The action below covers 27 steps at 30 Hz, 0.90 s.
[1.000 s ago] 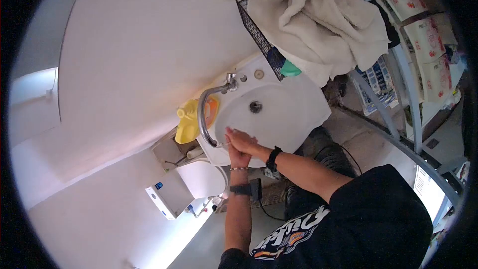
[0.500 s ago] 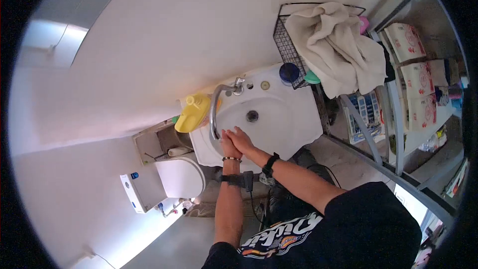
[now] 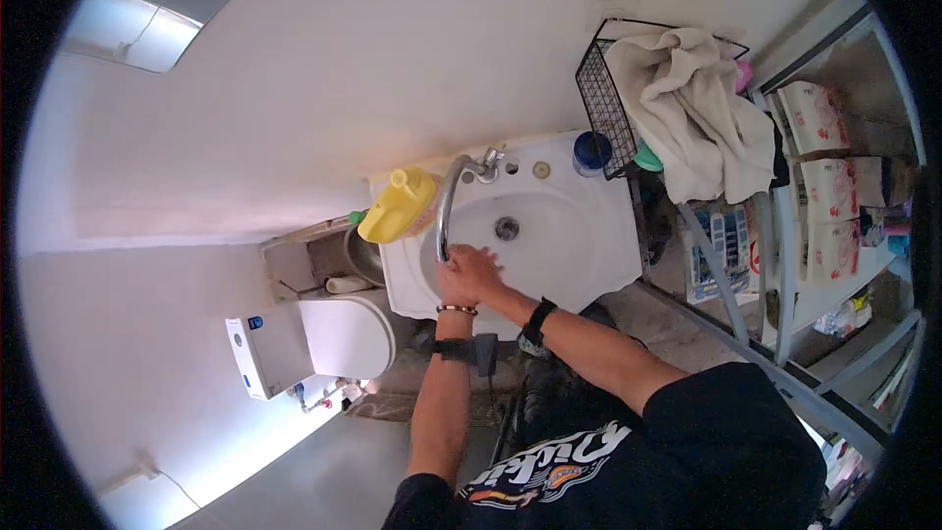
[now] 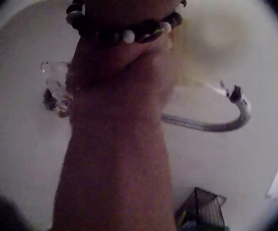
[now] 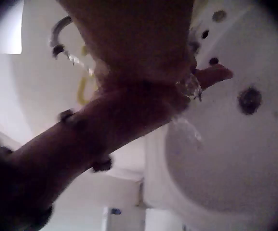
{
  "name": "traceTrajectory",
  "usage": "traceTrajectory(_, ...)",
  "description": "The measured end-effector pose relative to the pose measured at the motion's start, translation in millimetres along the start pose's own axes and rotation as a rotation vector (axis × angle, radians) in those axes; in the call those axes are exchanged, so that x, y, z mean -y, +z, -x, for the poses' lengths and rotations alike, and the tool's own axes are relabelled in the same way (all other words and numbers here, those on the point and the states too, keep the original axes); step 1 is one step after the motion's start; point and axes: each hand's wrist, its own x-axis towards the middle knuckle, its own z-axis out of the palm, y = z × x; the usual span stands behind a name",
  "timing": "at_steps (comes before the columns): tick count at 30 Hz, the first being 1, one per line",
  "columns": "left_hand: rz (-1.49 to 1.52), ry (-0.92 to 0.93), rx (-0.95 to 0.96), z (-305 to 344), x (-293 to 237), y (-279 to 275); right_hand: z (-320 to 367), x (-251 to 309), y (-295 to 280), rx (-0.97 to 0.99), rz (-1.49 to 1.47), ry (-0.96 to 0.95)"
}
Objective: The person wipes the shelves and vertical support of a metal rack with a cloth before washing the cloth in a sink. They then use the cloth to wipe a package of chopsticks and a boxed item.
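Observation:
In the head view, the left hand [image 3: 453, 287] and right hand [image 3: 478, 275] touch beneath the curved faucet [image 3: 446, 206], over the near left side of the white sink [image 3: 559, 275]. The right hand lies across the left just past its beaded bracelet [image 3: 457, 309]. Water [image 5: 81, 64] runs from the spout onto the hands in the right wrist view and drips off beyond them; a straight finger [image 5: 216, 75] sticks out there. The right fingers are mostly hidden. In the left wrist view, skin [image 4: 117, 144] fills the middle, below the bracelet [image 4: 129, 36], with splashing water [image 4: 57, 86] beside it.
A yellow bottle [image 3: 400, 206] stands left of the faucet. Behind the sink's right side are a blue-lidded jar [image 3: 591, 152] and a wire basket [image 3: 603, 103] with a draped towel [image 3: 697, 118]. A toilet [image 3: 345, 337] is at left, metal shelving [image 3: 783, 275] at right.
The right hand has moved from beside the left hand to lie over it. The head view has shifted, so the basket and shelves sit lower and farther right than one second ago.

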Motion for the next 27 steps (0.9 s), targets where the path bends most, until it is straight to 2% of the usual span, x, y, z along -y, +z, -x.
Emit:
traceTrajectory(1, 0.062, -0.054, 0.044, 1, 11, 29, -4, -7, -7, 0.002, 0.008, -0.002)
traceTrajectory(3, 0.123, -0.106, 0.086, 1, 17, 34, -15, -21, -42, -0.088, -0.081, -0.252)
traceTrajectory(4, 0.089, -0.051, -0.092, -4, 18, 19, 1, 7, -94, 0.228, 0.369, -0.345)
traceTrajectory(5, 0.055, 0.004, -0.266, -10, 18, 7, -5, 0, -99, 0.226, 0.371, -0.345)
traceTrajectory(6, 0.055, 0.001, -0.263, -11, 17, -2, -13, -11, -98, 0.149, 0.171, -0.255)
traceTrajectory(7, 0.193, 0.000, -0.249, -10, 16, -12, -26, -27, -95, 0.073, -0.026, -0.165)
traceTrajectory(8, 0.334, 0.003, -0.236, -9, 17, -16, -63, -63, -88, -0.021, 0.190, -0.212)
traceTrajectory(9, 0.340, 0.007, -0.240, -6, 18, -9, -102, -93, -86, -0.111, 0.401, -0.258)
traceTrajectory(11, 0.301, 0.074, -0.432, 3, 13, 19, -122, -66, -137, -0.039, 0.486, -0.200)
traceTrajectory(13, 0.288, 0.104, -0.437, 12, 9, 39, -153, -55, -136, -0.046, -1.045, 0.552)
traceTrajectory(14, 0.274, 0.127, -0.436, 14, 7, 41, -154, -40, -142, -0.037, -1.048, 0.551)
traceTrajectory(16, 0.248, 0.122, -0.446, 15, 4, 38, -153, -16, -154, -0.004, -0.953, 0.508)
traceTrajectory(17, 0.222, 0.108, -0.446, 13, 3, 35, -169, -28, -138, -0.001, -0.955, 0.508)
traceTrajectory(19, 0.239, 0.099, -0.400, 13, 1, 27, -189, -46, -105, 0.198, 0.032, 0.000)
traceTrajectory(21, 0.250, 0.084, -0.354, 11, 0, 31, -88, -11, -95, -0.237, -0.531, -0.003)
traceTrajectory(23, 0.091, 0.097, -0.472, 8, -1, 48, -24, 0, -72, -0.043, -0.373, 0.079)
traceTrajectory(25, 0.005, 0.115, -0.445, -3, 1, 35, 12, 6, -46, -0.190, -0.251, -0.142)
traceTrajectory(26, -0.077, 0.140, -0.419, -6, 2, 29, 13, 5, -50, -0.191, -0.256, -0.136)
traceTrajectory(27, -0.083, 0.136, -0.427, -4, 1, 22, 16, 4, -55, -0.078, -0.446, -0.101)
